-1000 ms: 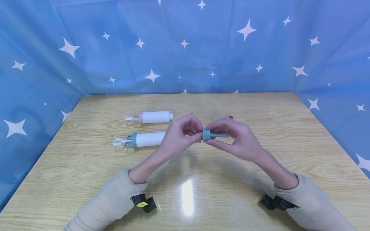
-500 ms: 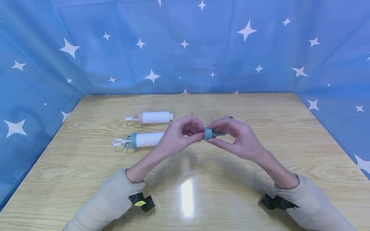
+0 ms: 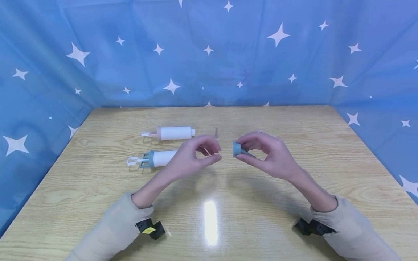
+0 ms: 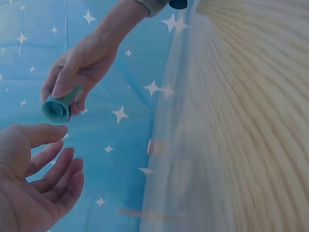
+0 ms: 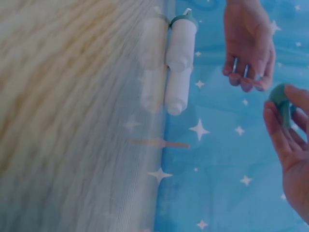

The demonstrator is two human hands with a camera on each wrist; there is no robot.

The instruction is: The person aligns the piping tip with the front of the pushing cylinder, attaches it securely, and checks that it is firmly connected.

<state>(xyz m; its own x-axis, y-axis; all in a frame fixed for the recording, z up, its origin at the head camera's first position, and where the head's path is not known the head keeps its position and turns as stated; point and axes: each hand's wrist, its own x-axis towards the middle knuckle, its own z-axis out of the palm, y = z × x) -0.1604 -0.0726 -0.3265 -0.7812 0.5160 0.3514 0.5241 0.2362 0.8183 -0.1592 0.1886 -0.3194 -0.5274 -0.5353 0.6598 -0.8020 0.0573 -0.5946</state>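
My right hand [image 3: 271, 157] pinches a teal funnel-shaped nozzle [image 3: 237, 149] between thumb and fingers, above the middle of the table. Its wide cup faces left and a narrow stem runs back under the palm. In the left wrist view the hollow cup of the nozzle [image 4: 56, 110] shows. A short gap away, my left hand [image 3: 192, 158] hovers with loosely bent fingers and holds nothing. Behind the left hand lies a white syringe-like tube with a teal collar [image 3: 151, 159] and a white looped handle; its right end is hidden.
Farther back lies a second white tube [image 3: 176, 133] with a pinkish collar and white handle. A thin pinkish piece [image 3: 216, 132] is on the table [image 3: 209, 188] just beyond the left hand. A blue star-patterned curtain [image 3: 209, 65] surrounds the table's back and sides.
My left hand has let go of the nozzle and moved left and slightly down. The right hand keeps the nozzle, whose stem now slants downward to the right.
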